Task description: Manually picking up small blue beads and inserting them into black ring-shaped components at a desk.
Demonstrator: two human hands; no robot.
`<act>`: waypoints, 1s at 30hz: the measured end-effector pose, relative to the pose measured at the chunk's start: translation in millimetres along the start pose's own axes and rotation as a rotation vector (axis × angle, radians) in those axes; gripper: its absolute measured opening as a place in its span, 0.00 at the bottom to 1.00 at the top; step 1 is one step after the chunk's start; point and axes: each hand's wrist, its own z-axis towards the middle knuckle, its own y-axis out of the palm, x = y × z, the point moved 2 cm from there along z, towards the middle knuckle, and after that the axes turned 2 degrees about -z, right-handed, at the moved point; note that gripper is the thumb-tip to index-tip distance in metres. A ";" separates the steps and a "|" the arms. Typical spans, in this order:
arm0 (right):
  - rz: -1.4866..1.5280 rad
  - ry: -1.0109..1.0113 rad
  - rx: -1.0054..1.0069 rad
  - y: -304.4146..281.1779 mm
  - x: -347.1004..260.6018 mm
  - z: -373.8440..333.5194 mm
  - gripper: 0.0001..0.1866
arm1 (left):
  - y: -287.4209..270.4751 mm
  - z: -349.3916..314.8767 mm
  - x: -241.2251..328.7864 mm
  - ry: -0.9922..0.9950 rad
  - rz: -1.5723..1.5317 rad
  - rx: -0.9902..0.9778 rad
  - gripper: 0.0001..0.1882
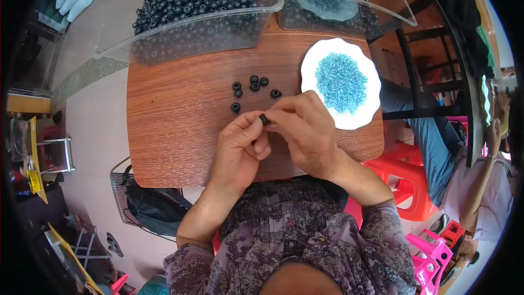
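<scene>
A small, rounded black bead [264, 119] is pinched by the left hand [238, 141], just beside the right hand [310, 134], fingertips bunched; the latter's grip and the bead's axis cannot be told. Ahead-right, nearer the right hand, translucent blue beads [342, 83] are held on a scalloped white plate [374, 88].

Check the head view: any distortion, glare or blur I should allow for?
Head view: fisheye bending bows the rim of the left clear bin, corners go black; head view: pale sheen flecks the wooden table; head view: the dark piece between left hand and right hand is too small for fine detail.
</scene>
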 end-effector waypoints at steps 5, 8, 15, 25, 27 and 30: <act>0.028 0.046 0.083 -4.5 -1.5 -5.0 0.12 | -3.7 4.2 3.7 0.091 -0.045 0.007 0.08; -0.008 0.018 0.006 1.0 -10.8 -7.1 0.13 | -2.7 3.0 4.7 0.119 -0.080 -0.006 0.08; -0.131 -0.076 0.021 24.3 -14.6 -10.4 0.13 | -2.3 0.8 7.2 0.138 -0.102 -0.012 0.07; -0.056 -0.061 0.029 36.2 -23.0 -11.5 0.10 | 4.2 -4.7 9.7 0.160 -0.127 -0.077 0.13; -0.037 -0.038 0.046 38.5 -20.9 -13.0 0.09 | 1.8 -2.2 6.1 0.158 -0.159 -0.087 0.13; -0.012 0.024 0.076 41.1 -17.3 -13.1 0.07 | 5.8 -1.0 4.4 0.205 -0.086 -0.109 0.13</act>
